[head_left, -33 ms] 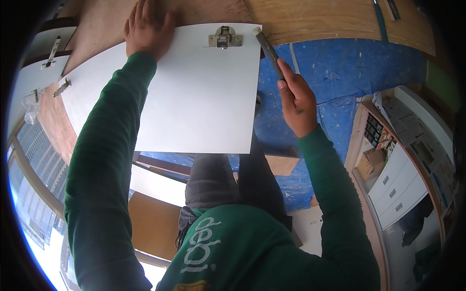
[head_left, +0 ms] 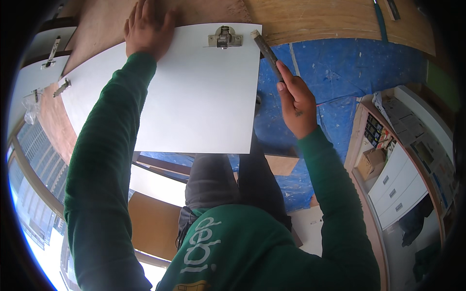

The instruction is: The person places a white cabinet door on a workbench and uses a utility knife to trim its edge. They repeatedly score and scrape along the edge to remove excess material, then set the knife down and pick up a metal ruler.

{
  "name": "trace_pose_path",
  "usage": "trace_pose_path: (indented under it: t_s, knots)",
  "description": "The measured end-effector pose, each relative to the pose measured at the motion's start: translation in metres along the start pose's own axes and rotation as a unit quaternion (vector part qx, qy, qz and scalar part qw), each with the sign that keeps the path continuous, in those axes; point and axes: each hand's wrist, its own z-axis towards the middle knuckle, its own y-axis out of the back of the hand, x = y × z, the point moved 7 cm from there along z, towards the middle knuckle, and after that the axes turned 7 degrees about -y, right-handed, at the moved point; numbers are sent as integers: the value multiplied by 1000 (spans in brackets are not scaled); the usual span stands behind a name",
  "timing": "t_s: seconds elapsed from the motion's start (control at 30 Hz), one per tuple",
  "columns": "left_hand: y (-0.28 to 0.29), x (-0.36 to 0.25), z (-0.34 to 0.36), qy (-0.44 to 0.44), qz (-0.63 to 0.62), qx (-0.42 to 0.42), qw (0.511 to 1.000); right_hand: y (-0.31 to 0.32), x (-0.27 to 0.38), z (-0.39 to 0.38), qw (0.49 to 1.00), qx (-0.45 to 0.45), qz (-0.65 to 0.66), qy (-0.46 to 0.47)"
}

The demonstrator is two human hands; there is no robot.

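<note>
A white rectangular panel (head_left: 189,92) lies flat in front of me, with a metal hinge (head_left: 223,38) set at its far edge. My left hand (head_left: 145,29) presses flat on the panel's far left corner, fingers spread. My right hand (head_left: 296,104) grips a dark rod-like tool (head_left: 266,51) by its lower end. The tool's pale tip reaches the panel's far right corner, just right of the hinge. My green sleeves and grey trousers fill the lower part of the view.
Plywood sheets (head_left: 330,19) lie beyond the panel, and a blue tarp (head_left: 349,72) covers the floor on the right. More white panels with hinges (head_left: 48,53) rest at the left. A white drawer cabinet (head_left: 398,184) and a cardboard box (head_left: 371,162) stand at the right.
</note>
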Motion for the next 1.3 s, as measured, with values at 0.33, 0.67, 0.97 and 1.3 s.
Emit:
trace_pose_path:
  t_s: [0.33, 0.67, 0.97, 1.3]
  knots:
    - [21, -22, 10, 62, -46, 64, 995, -11, -5, 0, 1000, -14, -22, -16]
    - [18, -18, 8, 36, -41, 33, 998, -7, -8, -8, 999, -10, -29, -44]
    - [14, -18, 9, 23, -38, 26, 999, -13, -7, 22, 999, -24, -16, -28]
    - [14, -19, 8, 22, -47, 28, 998, -14, -3, 40, 998, -31, 7, -45]
